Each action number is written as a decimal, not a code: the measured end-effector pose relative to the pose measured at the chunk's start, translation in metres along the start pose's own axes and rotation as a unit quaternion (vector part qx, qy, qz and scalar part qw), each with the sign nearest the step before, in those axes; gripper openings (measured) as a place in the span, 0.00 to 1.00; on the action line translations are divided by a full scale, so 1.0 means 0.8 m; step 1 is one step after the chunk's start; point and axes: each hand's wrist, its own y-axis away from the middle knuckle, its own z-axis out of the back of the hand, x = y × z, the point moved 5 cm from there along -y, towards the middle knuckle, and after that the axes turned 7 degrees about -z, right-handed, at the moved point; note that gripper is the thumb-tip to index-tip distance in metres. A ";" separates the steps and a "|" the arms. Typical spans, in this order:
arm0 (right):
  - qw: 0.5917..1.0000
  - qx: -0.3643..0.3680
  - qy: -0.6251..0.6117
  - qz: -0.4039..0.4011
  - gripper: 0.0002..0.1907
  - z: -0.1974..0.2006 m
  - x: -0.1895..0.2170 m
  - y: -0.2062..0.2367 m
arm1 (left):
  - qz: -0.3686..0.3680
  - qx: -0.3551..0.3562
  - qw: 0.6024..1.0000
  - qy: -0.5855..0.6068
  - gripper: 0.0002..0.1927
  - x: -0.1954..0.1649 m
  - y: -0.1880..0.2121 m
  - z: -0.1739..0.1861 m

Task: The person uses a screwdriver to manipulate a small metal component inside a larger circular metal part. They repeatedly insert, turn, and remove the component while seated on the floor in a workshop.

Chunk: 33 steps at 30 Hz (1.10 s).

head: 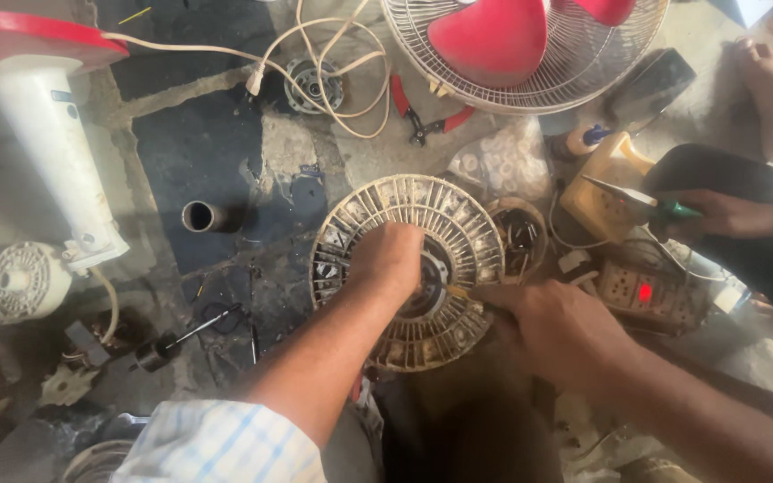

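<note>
At the far left a white fan stand column leans under a red base, and below it a pale round motor cover lies on the stained floor. Right of that, a short dark pipe piece rests on its side, with a thin black tool nearer the person. Far from the person, a cream cord loops around a small round metal part, and red-handled pliers lie just under a red-bladed fan in a white wire guard. In the middle sits a dirty, cream, round slotted fan housing. The left hand is closed down on its centre, fingers curled, pressing or gripping the hub; what exactly it grasps is hidden. The right hand is closed at the housing's right edge, holding a thin yellowish tool whose tip points into the hub. Just right of the housing stands a small round tub of screws. Further right, a yellow meter sits beside a socket box with a red light, and another person's hand holds a green-handled screwdriver.
</note>
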 end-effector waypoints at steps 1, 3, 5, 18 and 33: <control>1.000 0.013 0.005 -0.011 0.22 0.000 -0.002 -0.002 | 0.003 0.004 1.000 -0.004 0.18 -0.001 0.001 0.002; 0.998 0.039 0.015 -0.037 0.21 -0.002 -0.005 -0.007 | 0.006 0.014 1.000 -0.010 0.19 -0.003 0.000 0.003; 0.996 0.061 0.035 -0.054 0.22 -0.007 -0.009 -0.012 | 0.012 0.017 1.000 -0.008 0.19 -0.003 -0.002 0.002; 0.890 -0.078 -0.389 -0.223 0.16 -0.021 -0.060 -0.004 | 0.023 0.016 1.000 -0.005 0.14 0.004 -0.009 -0.015; 0.518 -0.336 -0.783 0.075 0.22 -0.109 -0.037 -0.026 | -0.013 -0.019 1.000 0.009 0.18 0.005 -0.004 -0.005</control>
